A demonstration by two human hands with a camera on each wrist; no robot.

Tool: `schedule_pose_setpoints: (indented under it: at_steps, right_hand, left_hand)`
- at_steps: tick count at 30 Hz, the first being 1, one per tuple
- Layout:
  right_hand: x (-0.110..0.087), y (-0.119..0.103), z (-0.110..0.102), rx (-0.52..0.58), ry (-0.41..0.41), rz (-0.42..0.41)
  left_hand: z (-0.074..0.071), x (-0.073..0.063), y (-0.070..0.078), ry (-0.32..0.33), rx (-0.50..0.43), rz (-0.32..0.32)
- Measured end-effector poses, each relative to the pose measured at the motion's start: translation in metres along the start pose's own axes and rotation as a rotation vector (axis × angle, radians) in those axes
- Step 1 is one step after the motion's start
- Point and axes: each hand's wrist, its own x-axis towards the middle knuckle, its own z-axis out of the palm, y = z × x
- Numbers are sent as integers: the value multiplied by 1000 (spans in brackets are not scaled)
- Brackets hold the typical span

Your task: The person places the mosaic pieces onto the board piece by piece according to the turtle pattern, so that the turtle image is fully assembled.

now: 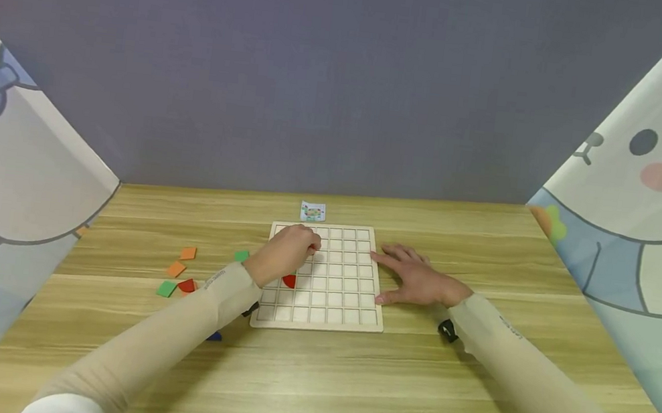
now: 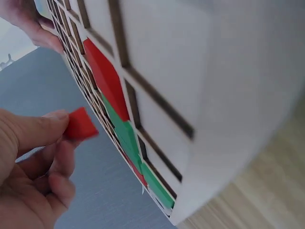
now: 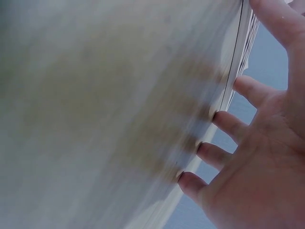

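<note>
Between thumb and fingers my left hand [image 1: 292, 246] pinches a small red tile [image 2: 80, 125], held over the upper left part of the pale grid board [image 1: 351, 301]. A red quarter-round tile [image 1: 289, 281] lies in the board's squares below that wrist. The left wrist view shows green tiles [image 2: 125, 136] and more red set in the grid, mostly hidden from the head by the hand. At the board's right edge, my right hand [image 1: 420, 282] rests with fingers spread, its thumb and a fingertip at the rim.
Left of the board lie orange tiles [image 1: 175, 269], green tiles [image 1: 167, 289], a red tile [image 1: 186, 285] and a dark blue tile [image 1: 215, 336] partly under the left sleeve. A small printed card [image 1: 313, 212] lies behind the board. A grey wall [image 1: 330, 99] closes off the wooden table's back.
</note>
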Motion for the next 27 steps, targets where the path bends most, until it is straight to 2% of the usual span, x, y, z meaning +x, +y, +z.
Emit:
schedule_pose_setpoints:
  at_steps: [5,12,20,27]
  right_hand:
    - [1,2,2,-6,2,1]
    - [1,3,2,-1,3,0]
    - [2,5,3,-6,-9,4]
    - [0,5,2,-1,-3,-5]
  left_hand:
    - [0,6,1,-63,-72,-44]
    - [-2,9,-4,-68,-107,-49]
    - [-4,11,-6,-144,-73,-52]
    - [0,6,-10,-160,-79,-43]
